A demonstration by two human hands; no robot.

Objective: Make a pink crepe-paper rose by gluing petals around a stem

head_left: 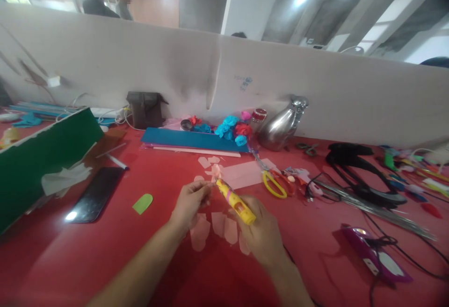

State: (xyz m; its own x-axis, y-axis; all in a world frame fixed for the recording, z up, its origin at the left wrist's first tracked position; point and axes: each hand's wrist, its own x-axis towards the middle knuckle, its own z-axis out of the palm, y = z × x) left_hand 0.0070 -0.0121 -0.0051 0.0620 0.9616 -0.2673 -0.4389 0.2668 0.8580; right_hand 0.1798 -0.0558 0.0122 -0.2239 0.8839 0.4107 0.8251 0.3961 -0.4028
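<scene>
My right hand (261, 227) is wrapped around a yellow hot glue gun (236, 203), whose nozzle points up and left. My left hand (192, 202) is closed in a pinch at a small pink paper flower (216, 172), right by the nozzle; the exact grip point is hard to see. Below and between the hands lie cut pink paper petals (200, 233), with others just beyond the flower. A pink paper strip (245, 174) lies behind the glue gun. Yellow-and-orange-handled scissors (274, 185) rest to its right.
A phone (94, 195), a green board (52, 162) and a light green paper piece (142, 203) are at left. Blue and red paper flowers (231, 128), a blue sheet (189, 139) and a steel jug (282, 127) stand along the partition. A purple power strip (377, 255) with cords lies right.
</scene>
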